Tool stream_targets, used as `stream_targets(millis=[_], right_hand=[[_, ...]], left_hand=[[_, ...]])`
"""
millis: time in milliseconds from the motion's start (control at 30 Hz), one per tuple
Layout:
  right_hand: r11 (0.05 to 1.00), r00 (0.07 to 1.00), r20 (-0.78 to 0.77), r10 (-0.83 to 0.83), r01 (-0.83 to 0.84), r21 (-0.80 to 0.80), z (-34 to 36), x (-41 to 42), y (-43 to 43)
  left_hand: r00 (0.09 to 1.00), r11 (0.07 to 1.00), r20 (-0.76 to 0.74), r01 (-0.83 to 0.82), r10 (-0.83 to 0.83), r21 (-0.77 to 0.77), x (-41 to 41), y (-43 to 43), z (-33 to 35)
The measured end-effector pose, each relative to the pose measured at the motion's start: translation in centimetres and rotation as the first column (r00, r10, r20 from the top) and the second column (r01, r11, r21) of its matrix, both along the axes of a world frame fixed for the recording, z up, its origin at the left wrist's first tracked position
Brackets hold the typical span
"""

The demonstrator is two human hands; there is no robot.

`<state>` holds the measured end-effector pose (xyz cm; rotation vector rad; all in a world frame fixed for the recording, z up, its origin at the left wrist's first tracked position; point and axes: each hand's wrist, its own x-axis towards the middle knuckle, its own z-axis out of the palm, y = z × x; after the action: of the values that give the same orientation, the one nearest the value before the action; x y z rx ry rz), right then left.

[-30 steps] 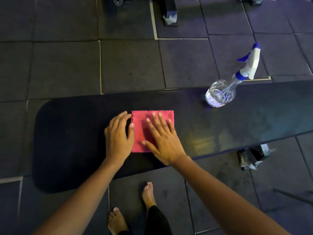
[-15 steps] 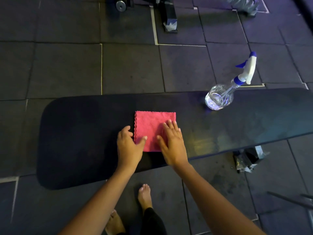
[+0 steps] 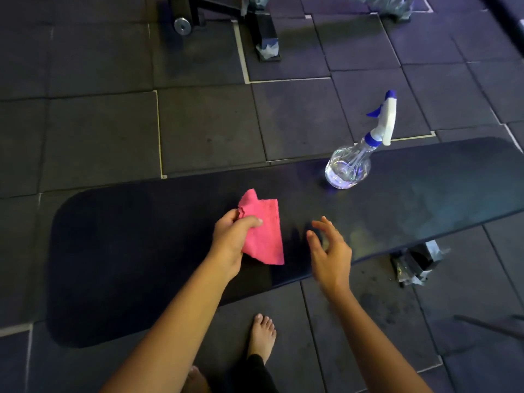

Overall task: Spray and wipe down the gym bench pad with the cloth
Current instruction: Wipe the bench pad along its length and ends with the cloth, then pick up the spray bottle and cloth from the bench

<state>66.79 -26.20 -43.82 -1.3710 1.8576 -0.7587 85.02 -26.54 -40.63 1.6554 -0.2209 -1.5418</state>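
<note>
My left hand pinches the pink cloth, long axis pointing away from me over the bench pad; my right hand hovers beside it, fingers spread, empty.

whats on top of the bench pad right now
The spray bottle stands on the pad. The left hand holds the cloth over it; whether its lower edge touches the pad is unclear.

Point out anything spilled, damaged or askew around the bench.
Nothing looks spilled or damaged. The spray bottle stands upright near the bench pad's far edge, and the left hand holds the pink cloth crumpled.
</note>
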Motion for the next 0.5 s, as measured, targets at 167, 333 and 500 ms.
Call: stream_targets(millis=[167,333,500], right_hand=[[0.989,0.986,0.076,-0.150,0.151,-0.003,1.8,-2.9,-3.1],[0.970,0.969,0.106,-0.223,0.232,-0.076,3.8,-5.4,-8.9],[0.972,0.975,0.114,-0.189,0.202,-0.121,3.6,-6.4,-14.5]], left_hand=[[0.944,0.994,-0.318,-0.101,0.083,-0.041,-2.1,-2.8,1.7],[0.936,0.991,-0.342,-0.116,0.084,-0.074,-4.1,-7.1,1.9],[0.950,0.990,-0.298,-0.120,0.094,-0.070,-6.2,-11.2,0.6]])
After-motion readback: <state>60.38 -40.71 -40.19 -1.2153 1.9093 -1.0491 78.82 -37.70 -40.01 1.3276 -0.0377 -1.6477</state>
